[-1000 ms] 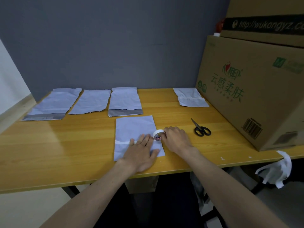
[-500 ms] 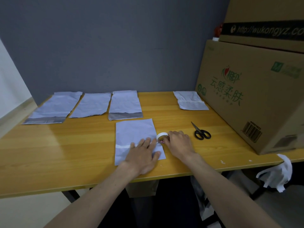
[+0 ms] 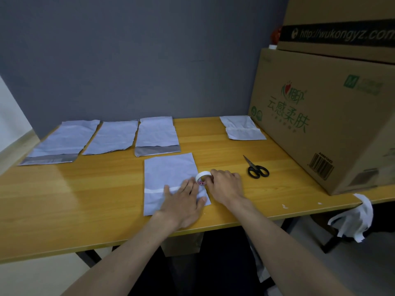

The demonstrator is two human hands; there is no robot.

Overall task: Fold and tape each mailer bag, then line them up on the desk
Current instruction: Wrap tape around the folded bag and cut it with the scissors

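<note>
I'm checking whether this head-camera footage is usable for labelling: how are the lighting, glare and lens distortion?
Head view: dim, even light; a pale sheen on the wooden desk at left; wide-angle bending tilts the brown cardboard box; the grey mailer bag, white tape roll, left hand and right hand look sharp.

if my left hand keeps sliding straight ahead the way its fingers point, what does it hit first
Most likely the tape roll: the left hand lies flat on the mailer bag, fingertips nearly touching it.
</note>
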